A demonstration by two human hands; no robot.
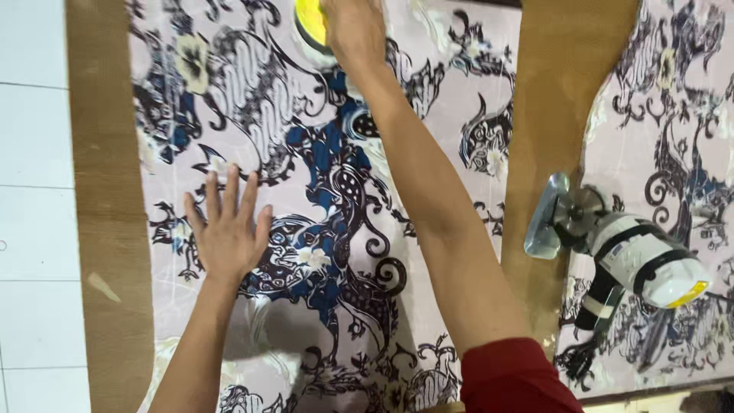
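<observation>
A pale patterned fabric with dark blue and black swirls lies flat on a brown wooden table. My left hand rests flat on the cloth, fingers spread, holding nothing. My right hand reaches far forward to the top edge of the view and is closed over a round yellow object with a dark rim, which sits on the fabric. Part of that object is hidden by my hand and the frame edge. A red sleeve covers my right upper arm.
A white and black electric rotary fabric cutter with a round blade lies at the right on a second piece of the same patterned fabric. White tiled floor runs along the table's left edge.
</observation>
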